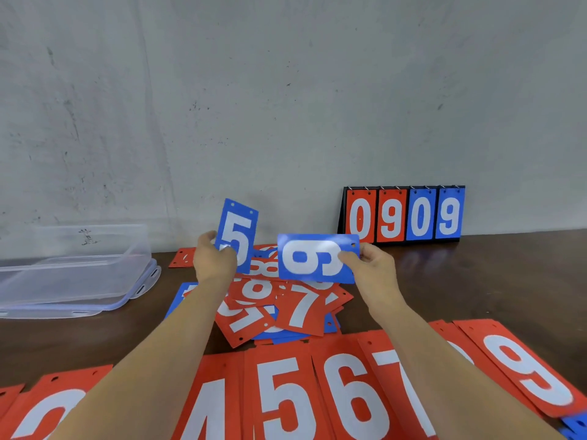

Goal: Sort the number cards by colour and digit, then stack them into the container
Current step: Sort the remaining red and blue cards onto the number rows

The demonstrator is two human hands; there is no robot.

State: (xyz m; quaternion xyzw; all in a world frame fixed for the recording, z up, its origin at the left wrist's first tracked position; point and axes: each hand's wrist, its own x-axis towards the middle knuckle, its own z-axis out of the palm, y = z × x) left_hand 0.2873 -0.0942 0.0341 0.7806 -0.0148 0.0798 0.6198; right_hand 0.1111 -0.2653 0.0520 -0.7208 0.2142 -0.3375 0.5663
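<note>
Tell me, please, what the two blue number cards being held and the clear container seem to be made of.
The blue 5 card and the sideways blue card look like thin, stiff plastic sheet with a faint sheen: held by one edge they stay flat, with punched holes. Laminated card is possible. The container looks like clear, smooth plastic: the wall shows through it.

One head-worn wide-angle camera looked forward and slightly down from the person's own standpoint, facing the wall (pixel 286 90) across the table (pixel 476 281). It sat close: both arms (pixel 152 360) entered from the bottom edge, where the nearest cards (pixel 286 398) loomed large.
</note>
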